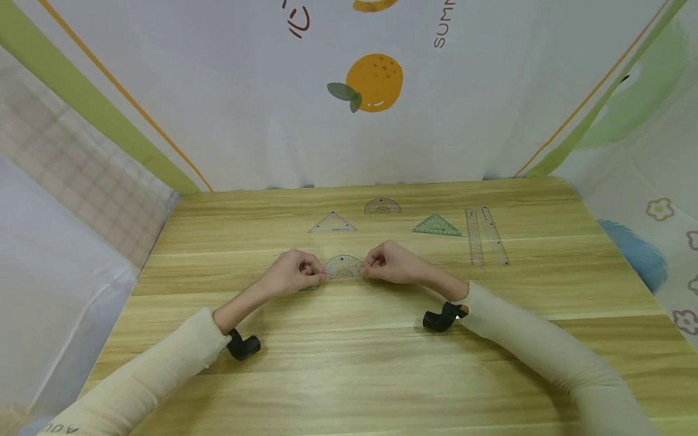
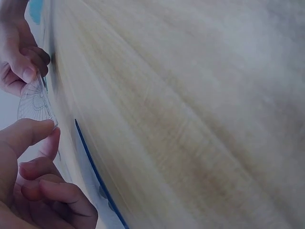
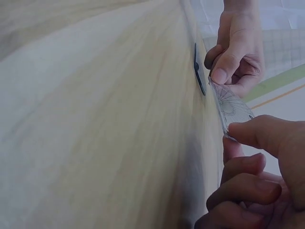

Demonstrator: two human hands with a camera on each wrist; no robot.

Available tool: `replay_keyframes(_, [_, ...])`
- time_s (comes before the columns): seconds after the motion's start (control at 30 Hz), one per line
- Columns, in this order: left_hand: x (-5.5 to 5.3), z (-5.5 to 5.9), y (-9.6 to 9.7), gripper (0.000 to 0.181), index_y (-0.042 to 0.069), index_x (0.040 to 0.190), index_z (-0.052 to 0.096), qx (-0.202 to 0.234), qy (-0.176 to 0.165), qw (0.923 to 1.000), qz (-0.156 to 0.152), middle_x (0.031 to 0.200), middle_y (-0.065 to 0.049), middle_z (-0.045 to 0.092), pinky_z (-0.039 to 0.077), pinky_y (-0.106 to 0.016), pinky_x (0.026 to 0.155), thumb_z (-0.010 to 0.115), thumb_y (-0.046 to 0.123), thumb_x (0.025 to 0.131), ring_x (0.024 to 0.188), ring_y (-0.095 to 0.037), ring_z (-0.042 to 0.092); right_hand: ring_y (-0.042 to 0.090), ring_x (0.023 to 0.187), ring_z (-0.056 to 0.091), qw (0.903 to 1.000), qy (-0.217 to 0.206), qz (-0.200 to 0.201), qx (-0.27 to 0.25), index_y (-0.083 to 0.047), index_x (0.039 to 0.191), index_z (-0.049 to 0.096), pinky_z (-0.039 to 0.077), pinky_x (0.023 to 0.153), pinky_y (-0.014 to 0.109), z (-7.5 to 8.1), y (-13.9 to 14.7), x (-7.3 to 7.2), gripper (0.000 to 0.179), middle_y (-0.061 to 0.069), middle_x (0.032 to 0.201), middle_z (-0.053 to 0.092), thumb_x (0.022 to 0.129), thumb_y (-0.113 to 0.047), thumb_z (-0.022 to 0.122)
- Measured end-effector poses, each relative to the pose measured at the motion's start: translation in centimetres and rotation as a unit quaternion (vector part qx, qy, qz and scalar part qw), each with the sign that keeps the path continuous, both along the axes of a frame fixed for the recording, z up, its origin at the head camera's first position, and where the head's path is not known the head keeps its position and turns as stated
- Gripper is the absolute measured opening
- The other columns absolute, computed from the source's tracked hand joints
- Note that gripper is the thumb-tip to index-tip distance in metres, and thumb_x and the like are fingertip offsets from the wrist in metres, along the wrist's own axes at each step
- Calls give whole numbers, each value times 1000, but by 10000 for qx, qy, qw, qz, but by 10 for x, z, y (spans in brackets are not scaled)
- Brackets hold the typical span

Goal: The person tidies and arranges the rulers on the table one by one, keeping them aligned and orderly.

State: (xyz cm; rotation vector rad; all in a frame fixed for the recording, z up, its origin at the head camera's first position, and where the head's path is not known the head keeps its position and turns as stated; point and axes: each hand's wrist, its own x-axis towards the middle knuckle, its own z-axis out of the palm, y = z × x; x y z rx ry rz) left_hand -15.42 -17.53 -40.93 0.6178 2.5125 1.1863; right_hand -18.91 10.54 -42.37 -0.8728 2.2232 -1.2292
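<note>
A clear protractor (image 1: 343, 266) is held by both hands, its straight edge toward the person. My left hand (image 1: 290, 272) pinches the left corner between thumb and forefinger, and my right hand (image 1: 398, 264) does the same at the right corner. Both wrist views show the fan of printed lines on the protractor (image 2: 36, 102) between the two thumbs. Just under the left hand lies another clear flat piece (image 1: 311, 288), mostly hidden by the fingers, so its shape cannot be told.
Farther back lie a clear set square (image 1: 334, 229), a second protractor (image 1: 382, 207) and a green set square (image 1: 436, 226). Two clear rulers (image 1: 474, 237) stand side by side at the right. A printed curtain (image 1: 262, 139) hangs behind the wooden table (image 1: 349, 375).
</note>
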Motion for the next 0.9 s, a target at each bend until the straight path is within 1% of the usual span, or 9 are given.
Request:
replay_keyframes(0.17, [0, 3, 0, 6, 3, 87, 76, 6, 9, 9999, -126, 61, 3, 50, 31, -24, 54, 75, 5, 92, 54, -10, 33, 8, 59, 43, 9999, 48, 152, -4, -3, 87, 73, 36, 57, 23, 0, 1, -1, 13, 0, 68, 59, 98, -6, 67])
replay_keyframes(0.3, [0, 4, -1, 5, 3, 88, 77, 21, -132, 9997, -187, 62, 3, 51, 32, -25, 56, 75, 5, 92, 54, -9, 34, 8, 60, 43, 9996, 50, 269, -17, -4, 89, 74, 36, 58, 23, 1, 3, -2, 13, 2, 70, 61, 99, -6, 66])
replay_keyframes(0.4, [0, 4, -1, 5, 3, 88, 77, 5, -211, 9996, -206, 64, 3, 53, 32, -25, 55, 75, 5, 92, 54, -8, 35, 8, 60, 43, 9996, 73, 281, 18, -5, 88, 75, 36, 57, 23, 0, 2, -2, 13, 1, 70, 61, 99, -6, 67])
replay_keyframes(0.5, [0, 4, 0, 5, 4, 86, 77, -75, -200, 9996, -170, 65, 3, 54, 31, -24, 54, 76, 5, 91, 54, -8, 36, 7, 59, 43, 9996, 103, 211, 142, -5, 87, 74, 35, 57, 23, 0, 1, -1, 13, 1, 69, 60, 98, -7, 68])
replay_keyframes(0.73, [2, 3, 4, 7, 8, 84, 77, -509, -214, 9985, 68, 61, 4, 52, 31, -23, 53, 77, 7, 91, 53, -9, 36, 7, 57, 42, 9987, 158, 58, 477, -6, 86, 74, 35, 55, 23, 3, -2, 3, 14, -2, 66, 59, 97, -6, 68])
replay_keyframes(0.9, [2, 3, 5, 5, 7, 85, 77, -617, -134, 9980, 97, 61, 3, 53, 31, -23, 52, 77, 7, 90, 53, -8, 37, 7, 57, 43, 9982, 127, 55, 587, -5, 84, 74, 35, 55, 23, 6, -4, 5, 14, -2, 66, 58, 97, -6, 68])
